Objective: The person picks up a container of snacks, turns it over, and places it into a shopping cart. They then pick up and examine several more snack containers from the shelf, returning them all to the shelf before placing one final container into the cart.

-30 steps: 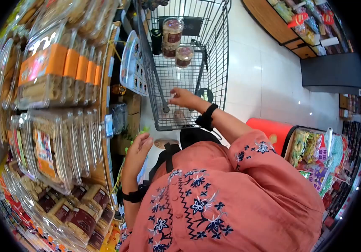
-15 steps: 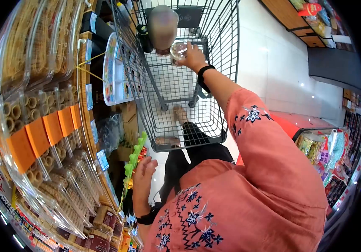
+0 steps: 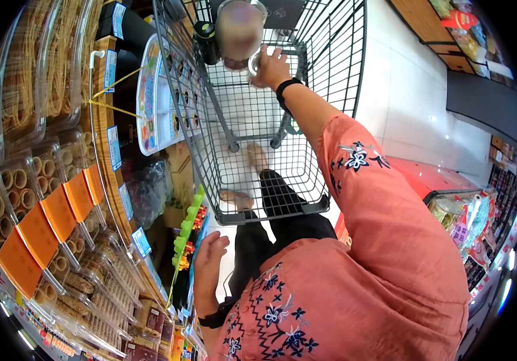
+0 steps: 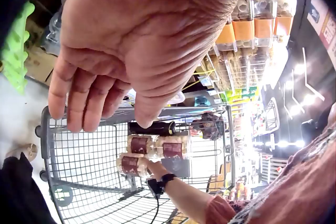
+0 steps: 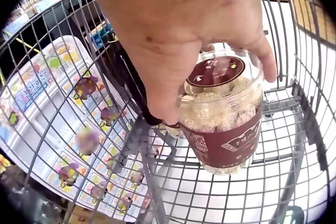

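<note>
Inside a shopping cart [image 3: 270,217], my right hand [image 3: 270,69] grips a clear plastic jar [image 5: 223,129] around its lid, thumb on one side and fingers on the other. The jar has a maroon label and pale snack pieces inside. Two similar jars [image 4: 173,148] stand right beside it in the left wrist view; in the head view a blurred patch covers most of them. A dark cylinder [image 3: 207,42] lies along the cart's left side. My left hand [image 3: 209,265] hangs near the shelf side, fingers relaxed, holding nothing.
Shelves on the left hold clear packs of rolled snacks [image 3: 30,180] with orange bands. A white printed tray-like panel [image 3: 153,96] hangs by the cart's left wall. On the right stands a red display bin [image 3: 433,174] with bagged goods.
My right hand has reached forward from the cart's near part to the single jar and gripped its lid. The head view has shifted; my left hand stays by the shelf, relaxed.
</note>
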`<state>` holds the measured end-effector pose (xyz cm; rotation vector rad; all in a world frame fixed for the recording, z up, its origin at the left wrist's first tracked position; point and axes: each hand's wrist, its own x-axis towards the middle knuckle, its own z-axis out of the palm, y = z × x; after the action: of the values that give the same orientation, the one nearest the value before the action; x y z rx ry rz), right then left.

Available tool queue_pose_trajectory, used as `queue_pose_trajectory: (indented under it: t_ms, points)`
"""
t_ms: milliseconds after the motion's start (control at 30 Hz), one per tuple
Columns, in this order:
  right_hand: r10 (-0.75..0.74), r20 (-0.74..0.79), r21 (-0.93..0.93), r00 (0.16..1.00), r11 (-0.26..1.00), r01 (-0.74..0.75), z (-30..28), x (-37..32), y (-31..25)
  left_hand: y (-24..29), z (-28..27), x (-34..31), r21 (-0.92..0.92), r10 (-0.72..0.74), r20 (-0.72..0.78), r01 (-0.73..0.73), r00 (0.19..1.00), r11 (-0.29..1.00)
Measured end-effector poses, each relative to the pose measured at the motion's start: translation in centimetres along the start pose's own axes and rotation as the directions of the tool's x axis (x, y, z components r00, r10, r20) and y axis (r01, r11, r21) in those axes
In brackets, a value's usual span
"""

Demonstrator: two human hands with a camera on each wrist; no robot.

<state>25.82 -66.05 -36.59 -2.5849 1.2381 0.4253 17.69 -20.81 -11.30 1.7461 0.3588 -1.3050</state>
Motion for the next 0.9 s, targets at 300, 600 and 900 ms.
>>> queue_pose_trajectory:
  t_ms: [300,600,900]
  points:
    - [-0.009,0.006,0.197,1.000,0.980,0.008,-1.1,-5.3,2.9,-0.6,-0.6,0.7,0.010,0.035,0.047,-0.036,0.998,0.999]
    - [-0.227,0.064,0.579,0.972,0.801,0.149,-11.3,-15.5,5.3,2.2,0.0,3.6,-0.034,0.298,0.153,-0.296,0.942,0.955]
    - [-0.494,-0.031,0.623,0.869,0.670,0.403,-27.6,-30.8,2.0,3.9,0.8,2.0,-0.327,0.466,0.225,-0.384,0.856,0.863]
